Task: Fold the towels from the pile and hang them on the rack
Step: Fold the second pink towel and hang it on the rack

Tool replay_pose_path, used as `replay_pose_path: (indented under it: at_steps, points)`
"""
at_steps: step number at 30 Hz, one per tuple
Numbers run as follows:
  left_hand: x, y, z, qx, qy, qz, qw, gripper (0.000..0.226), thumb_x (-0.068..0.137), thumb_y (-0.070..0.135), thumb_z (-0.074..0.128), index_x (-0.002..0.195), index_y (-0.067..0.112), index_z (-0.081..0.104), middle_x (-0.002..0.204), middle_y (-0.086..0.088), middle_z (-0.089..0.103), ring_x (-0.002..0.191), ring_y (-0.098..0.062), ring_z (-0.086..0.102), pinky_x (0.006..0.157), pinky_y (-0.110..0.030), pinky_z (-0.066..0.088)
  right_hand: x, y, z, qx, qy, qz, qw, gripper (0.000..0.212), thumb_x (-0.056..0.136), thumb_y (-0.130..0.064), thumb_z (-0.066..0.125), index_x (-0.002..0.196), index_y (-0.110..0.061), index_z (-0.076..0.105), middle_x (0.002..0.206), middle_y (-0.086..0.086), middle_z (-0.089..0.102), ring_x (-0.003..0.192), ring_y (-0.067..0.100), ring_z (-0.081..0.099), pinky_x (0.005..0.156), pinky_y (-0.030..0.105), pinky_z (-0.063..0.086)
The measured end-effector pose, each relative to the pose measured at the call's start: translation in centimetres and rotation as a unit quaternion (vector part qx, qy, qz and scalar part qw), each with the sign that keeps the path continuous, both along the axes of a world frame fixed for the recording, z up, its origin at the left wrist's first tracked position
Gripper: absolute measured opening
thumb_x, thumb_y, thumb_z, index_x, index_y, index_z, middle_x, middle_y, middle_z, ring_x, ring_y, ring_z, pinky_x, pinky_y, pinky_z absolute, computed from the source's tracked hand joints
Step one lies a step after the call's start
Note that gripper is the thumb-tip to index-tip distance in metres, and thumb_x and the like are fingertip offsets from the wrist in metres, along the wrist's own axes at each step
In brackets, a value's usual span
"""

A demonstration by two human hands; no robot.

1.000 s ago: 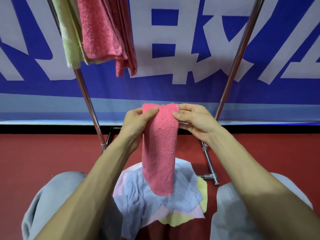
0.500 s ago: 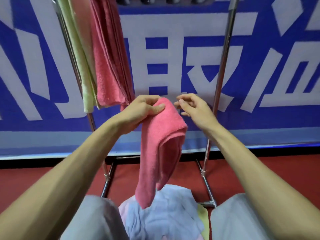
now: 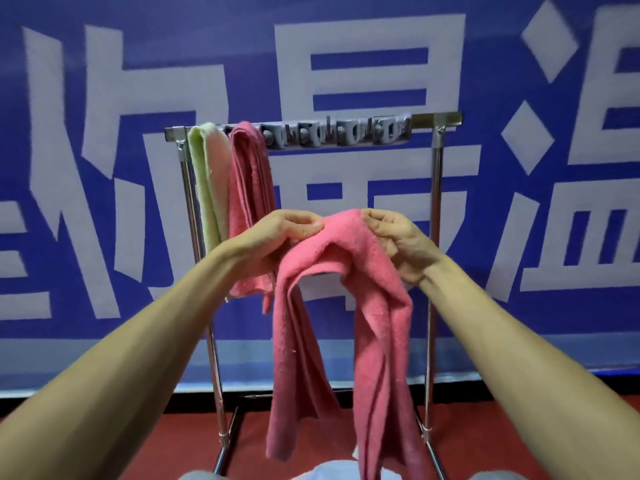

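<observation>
- Pink terry towel (image 3: pixel 346 247) hangs folded over at its top, pinched from both sides: the left grip (image 3: pixel 282 233) presses thumb and curled fingers on the fold's left end, and the right grip (image 3: pixel 398 240) curls its fingers over the right end.
- The towel's two halves drop as long, loose tails, reaching the bottom of the view.
- It is held in the air in front of the rack (image 3: pixel 446 117), between the two upright posts and well below the top bar, touching neither.
- On the bar's left end a pale green towel (image 3: pixel 202 181) hangs, with a darker pink towel (image 3: pixel 251 188) just beside it.
- A row of grey clips (image 3: pixel 339 133) sits along the rest of the bar.
- Behind the rack stretches a blue banner (image 3: pixel 138 46) with very large white Chinese characters. The middle one looks like 最 and the one at the right edge like 温, cut by the frame. I cannot read the left one.
- The rack's feet stand on a red floor (image 3: pixel 311 431).
- A pale blue scrap of the pile (image 3: pixel 332 472) shows at the bottom edge.
</observation>
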State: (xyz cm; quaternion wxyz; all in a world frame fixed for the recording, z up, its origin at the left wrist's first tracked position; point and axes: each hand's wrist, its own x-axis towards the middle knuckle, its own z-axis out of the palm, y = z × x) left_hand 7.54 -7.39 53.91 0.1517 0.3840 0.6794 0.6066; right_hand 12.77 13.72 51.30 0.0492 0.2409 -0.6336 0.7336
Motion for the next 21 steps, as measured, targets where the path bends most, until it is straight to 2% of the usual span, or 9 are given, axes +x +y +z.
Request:
replay_pose_path:
  at_steps: [2, 6, 8, 10, 12, 14, 16, 19, 21]
  points:
    - [0.1, -0.1, 0.3, 0.012, -0.012, -0.004, 1.0, 0.023, 0.087, 0.014, 0.06, 0.107, 0.001, 0.057, 0.074, -0.001, 0.055, 0.056, -0.006, 0.051, 0.053, -0.015, 0.044, -0.2, -0.2, 1.6, -0.012, 0.029, -0.025, 0.999, 0.031, 0.078, -0.035, 0.074, 0.097, -0.01, 0.07, 0.073, 0.002, 0.062, 0.057, 0.015, 0.046, 0.049, 0.022, 0.037]
    - [-0.1, -0.1, 0.3, 0.034, -0.042, -0.056, 0.997, 0.045, 0.082, 0.009, 0.065, 0.122, -0.006, 0.051, 0.076, -0.003, 0.068, 0.059, -0.009, 0.065, 0.055, -0.021, 0.054, -0.1, -0.9, 4.7, -0.087, 0.071, -0.04, 0.993, 0.014, 0.08, -0.019, 0.062, 0.085, -0.008, 0.068, 0.069, 0.004, 0.067, 0.057, 0.011, 0.06, 0.057, 0.021, 0.051]
    - [0.1, -0.1, 0.6, 0.026, -0.037, -0.076, 0.996, 0.049, 0.075, 0.004, 0.064, 0.121, -0.007, 0.053, 0.08, -0.005, 0.071, 0.064, -0.013, 0.069, 0.059, -0.023, 0.057, -0.3, -1.2, 6.0, -0.1, 0.084, -0.051, 0.99, 0.013, 0.08, -0.016, 0.059, 0.085, -0.007, 0.067, 0.07, 0.005, 0.068, 0.057, 0.011, 0.062, 0.058, 0.021, 0.053]
    - [0.0, 0.0, 1.3, 0.028, -0.021, -0.074, 0.997, 0.04, 0.074, 0.002, 0.063, 0.114, -0.004, 0.059, 0.083, -0.006, 0.072, 0.067, -0.014, 0.07, 0.063, -0.023, 0.058, -0.5, -1.4, 7.1, -0.101, 0.087, -0.068, 0.989, 0.012, 0.08, -0.016, 0.062, 0.083, -0.008, 0.07, 0.07, 0.005, 0.069, 0.057, 0.01, 0.062, 0.058, 0.021, 0.052]
    - [-0.8, 0.2, 2.2, 0.042, -0.002, -0.046, 0.998, 0.038, 0.075, 0.003, 0.065, 0.112, -0.007, 0.06, 0.086, -0.01, 0.07, 0.07, -0.016, 0.068, 0.067, -0.024, 0.058, -0.6, -1.7, 8.1, -0.107, 0.085, -0.073, 0.988, 0.01, 0.087, -0.011, 0.057, 0.085, -0.007, 0.066, 0.062, 0.002, 0.067, 0.047, 0.006, 0.059, 0.047, 0.015, 0.05]
    - [-1.9, 0.2, 3.1, 0.056, 0.024, -0.009, 0.998, 0.042, 0.076, 0.005, 0.071, 0.111, -0.013, 0.058, 0.091, -0.019, 0.062, 0.078, -0.023, 0.062, 0.071, -0.03, 0.052, -1.1, -1.8, 8.9, -0.126, 0.083, -0.051, 0.987, 0.018, 0.097, -0.002, 0.043, 0.086, -0.004, 0.057, 0.047, -0.003, 0.06, 0.032, 0.001, 0.05, 0.033, 0.011, 0.039]
    - [-3.1, 0.2, 3.9, 0.068, 0.04, 0.008, 0.997, 0.045, 0.077, 0.01, 0.071, 0.112, -0.014, 0.056, 0.098, -0.021, 0.055, 0.084, -0.027, 0.052, 0.073, -0.032, 0.046, -2.0, -2.0, 9.6, -0.146, 0.077, -0.052, 0.985, 0.023, 0.1, 0.001, 0.036, 0.085, -0.003, 0.053, 0.041, -0.004, 0.056, 0.028, 0.001, 0.048, 0.03, 0.01, 0.035]
    - [-5.2, 0.3, 5.3, 0.092, 0.048, 0.007, 0.995, 0.044, 0.082, 0.015, 0.067, 0.115, -0.012, 0.056, 0.1, -0.018, 0.057, 0.084, -0.023, 0.054, 0.076, -0.032, 0.046, -4.6, -1.7, 10.5, -0.159, 0.06, -0.045, 0.984, 0.02, 0.098, 0.001, 0.04, 0.087, -0.002, 0.057, 0.048, 0.002, 0.062, 0.039, 0.007, 0.057, 0.04, 0.017, 0.047]
    - [-6.7, 0.5, 6.4, 0.117, 0.05, -0.002, 0.992, 0.034, 0.086, 0.016, 0.065, 0.112, -0.005, 0.061, 0.093, -0.01, 0.064, 0.079, -0.016, 0.06, 0.073, -0.027, 0.049, -6.8, -1.9, 11.2, -0.177, 0.037, -0.067, 0.981, 0.019, 0.094, 0.001, 0.046, 0.082, -0.003, 0.061, 0.054, 0.008, 0.064, 0.049, 0.015, 0.062, 0.051, 0.024, 0.054]
